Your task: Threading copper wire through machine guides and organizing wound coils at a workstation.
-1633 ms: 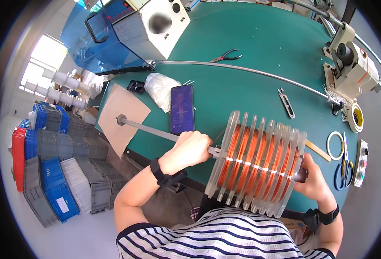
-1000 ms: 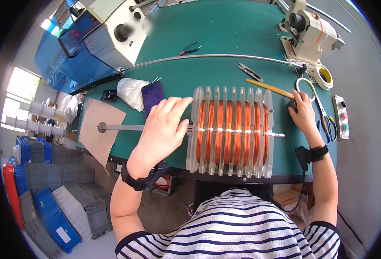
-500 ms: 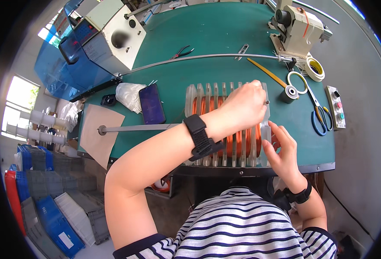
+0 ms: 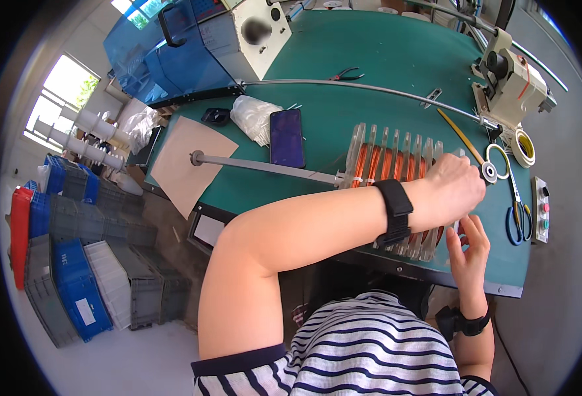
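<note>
On the bench lies a coil former (image 4: 406, 152) with a row of clear plates and copper wire windings (image 4: 375, 162) between them. A grey square bar (image 4: 271, 166) sticks out of its left end. My left hand (image 4: 454, 186) reaches across the former to its right end, fingers curled closed; whatever they grip is hidden behind the hand. Below it, my right hand (image 4: 470, 254) is by the right end plate, thumb and forefinger apart, with nothing visible in it.
A phone (image 4: 287, 138) and a white plastic bag (image 4: 252, 119) lie left of the former. To the right are scissors (image 4: 518, 214), a tape roll (image 4: 523, 146) and a button box (image 4: 541, 210). A long metal rod (image 4: 370, 88) crosses behind. Blue-guarded machine (image 4: 192, 59) stands far left.
The view has turned, so the bench and former appear further right and more tilted. Both hands stay at the former's right end, and my left hand remains closed.
</note>
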### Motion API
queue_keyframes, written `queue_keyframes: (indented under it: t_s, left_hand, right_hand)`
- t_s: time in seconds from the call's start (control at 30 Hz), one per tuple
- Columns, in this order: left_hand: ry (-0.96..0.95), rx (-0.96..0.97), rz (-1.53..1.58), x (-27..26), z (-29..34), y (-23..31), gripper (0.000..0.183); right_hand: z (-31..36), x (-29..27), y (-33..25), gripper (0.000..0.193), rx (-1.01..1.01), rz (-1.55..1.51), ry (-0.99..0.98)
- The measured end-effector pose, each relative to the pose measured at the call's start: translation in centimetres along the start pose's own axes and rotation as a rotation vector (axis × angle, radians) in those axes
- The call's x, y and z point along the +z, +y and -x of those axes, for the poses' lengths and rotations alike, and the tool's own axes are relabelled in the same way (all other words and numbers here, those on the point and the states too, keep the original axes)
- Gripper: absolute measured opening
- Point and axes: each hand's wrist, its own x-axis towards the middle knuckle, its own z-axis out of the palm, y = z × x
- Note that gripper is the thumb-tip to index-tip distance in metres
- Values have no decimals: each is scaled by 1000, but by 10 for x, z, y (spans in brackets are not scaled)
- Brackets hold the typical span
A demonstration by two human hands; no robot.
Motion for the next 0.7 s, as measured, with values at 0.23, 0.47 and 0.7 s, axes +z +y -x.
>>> queue_keyframes:
  t_s: [0.23, 0.47, 0.7]
  left_hand:
    - [510, 292, -329, -25, 3, 34, 22]
    - [73, -130, -104, 1, 52, 19, 35]
    - [5, -100, -81, 4, 63, 26, 34]
  right_hand:
    - [-11, -6, 9, 45, -339, 269, 93]
    - [41, -56, 121, 36, 602, -549, 235]
    - [30, 23, 6, 48, 42, -335, 59]
